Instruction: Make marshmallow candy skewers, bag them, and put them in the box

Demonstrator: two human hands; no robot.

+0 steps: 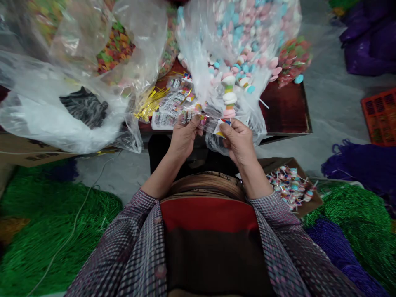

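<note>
Both hands meet at the table's front edge with a small clear printed wrapper (213, 123) stretched between them. My left hand (183, 138) is closed in a pinch on the wrapper's left end, beside a pile of similar printed wrappers (168, 105). Thumb and fingers of my right hand (239, 139) pinch its white, red and yellow printed end. Just above the right hand lies a candy skewer (229, 99) of white, pink, orange and green pieces; its lower end is hidden near the fingers. Gold twist ties (150, 103) lie left of the wrapper pile.
A large clear bag of pink, white and blue candies (247, 24) and bags of gummy rings (116, 47) crowd the table (287, 105). Below right stands a cardboard box (312, 206) of wrapped skewers. Green strands (55, 231) and an orange crate (380, 117) are on the floor.
</note>
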